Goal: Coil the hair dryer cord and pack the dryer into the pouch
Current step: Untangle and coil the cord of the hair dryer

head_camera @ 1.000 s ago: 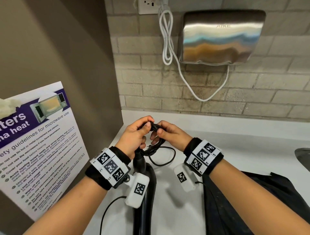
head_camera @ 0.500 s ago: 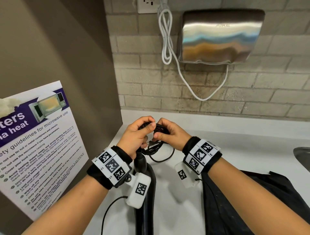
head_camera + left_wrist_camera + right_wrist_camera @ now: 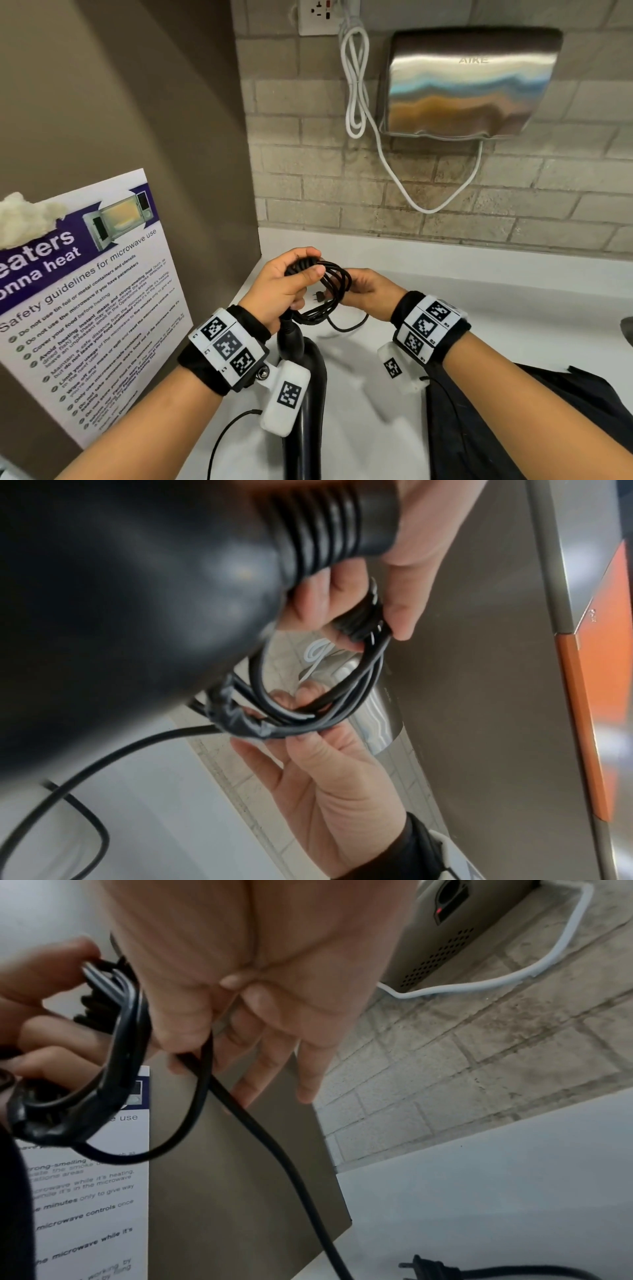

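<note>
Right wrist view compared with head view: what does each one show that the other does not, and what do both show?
Only the right wrist view shows the underside of the hand dryer with its red light and vent holes, and the right hand's fingers pinching a single cord strand.

Only the head view shows the wall socket, the black pouch, the dryer handle and both wrist bands.

Both show the coiled black cord, the plug on the white counter, the microwave poster and the brick wall.
</note>
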`<state>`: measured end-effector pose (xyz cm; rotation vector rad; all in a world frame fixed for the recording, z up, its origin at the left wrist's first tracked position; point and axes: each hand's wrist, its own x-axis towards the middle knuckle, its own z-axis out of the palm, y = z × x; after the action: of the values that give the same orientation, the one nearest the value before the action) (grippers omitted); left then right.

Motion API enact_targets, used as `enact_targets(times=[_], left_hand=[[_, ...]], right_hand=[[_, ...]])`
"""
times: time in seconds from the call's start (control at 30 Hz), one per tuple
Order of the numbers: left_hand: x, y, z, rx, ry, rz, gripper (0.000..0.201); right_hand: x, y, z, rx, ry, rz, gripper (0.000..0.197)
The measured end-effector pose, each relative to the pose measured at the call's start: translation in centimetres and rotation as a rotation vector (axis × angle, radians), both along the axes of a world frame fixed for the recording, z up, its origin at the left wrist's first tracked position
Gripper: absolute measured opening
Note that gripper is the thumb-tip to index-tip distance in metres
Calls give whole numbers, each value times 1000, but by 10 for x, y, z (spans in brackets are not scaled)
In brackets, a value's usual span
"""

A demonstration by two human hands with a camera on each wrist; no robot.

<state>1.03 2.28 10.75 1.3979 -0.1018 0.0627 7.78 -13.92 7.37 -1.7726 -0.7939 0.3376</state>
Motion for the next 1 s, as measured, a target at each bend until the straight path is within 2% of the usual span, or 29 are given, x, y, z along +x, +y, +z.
enact_targets(times=[0.1,0.27,0.43,0.6,0.77,0.83,1.0], left_hand=[[-1,3,2,-45,10,-3,17],[-2,11,4,-137,41,-25,17],[-1,20,4,-58,60,-29,17],[-4,24,5,-102,69,-21,18],[-5,25,7,-165,82,-17,18],[-6,25,8,-133,96,-25,18],[-5,22,12,-6,132,-28,19]], right_hand=[[2,3,7,-14,-13,24,36],[4,9,10,22,60,23,26],[1,6,20,-10,107,93,34],[0,10,17,-46,106,-11,34],[-1,10,19,-101,-1,-25,26],[4,9,22,-121,-93,-63,32],[16,13,42,-284,-376,-168,24]])
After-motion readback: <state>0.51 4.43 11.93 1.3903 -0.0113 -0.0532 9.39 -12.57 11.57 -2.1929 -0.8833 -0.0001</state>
